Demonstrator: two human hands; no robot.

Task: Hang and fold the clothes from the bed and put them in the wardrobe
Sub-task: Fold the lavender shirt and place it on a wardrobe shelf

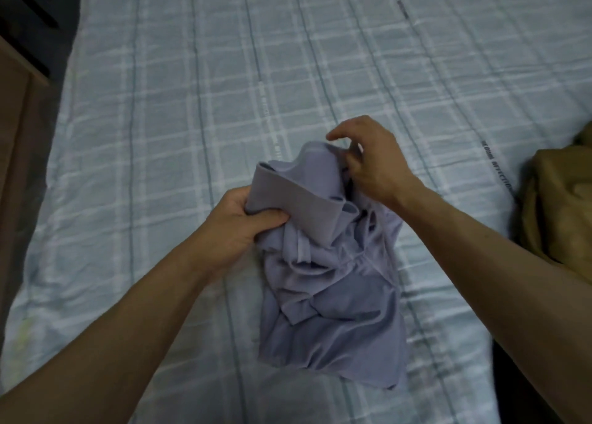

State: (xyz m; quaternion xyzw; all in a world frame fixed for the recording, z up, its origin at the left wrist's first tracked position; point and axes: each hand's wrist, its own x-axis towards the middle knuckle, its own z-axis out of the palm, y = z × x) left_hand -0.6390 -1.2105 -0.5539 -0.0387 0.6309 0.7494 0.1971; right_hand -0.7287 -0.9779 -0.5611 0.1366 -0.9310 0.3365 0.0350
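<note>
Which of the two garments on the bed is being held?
The lavender garment, bunched between the left hand and right hand; the tan garment lies untouched at the bed's right edge.

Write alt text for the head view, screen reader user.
Two bare hands hold up a crumpled lavender garment over a bed with a pale checked bedspread: the left hand clutches its left edge, the right hand pinches the top. A tan garment lies at the bed's right edge.

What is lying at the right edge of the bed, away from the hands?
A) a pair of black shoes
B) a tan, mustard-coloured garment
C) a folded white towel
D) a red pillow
B: a tan garment lies crumpled at the bed's right edge, apart from the lavender garment that both hands hold.
</note>
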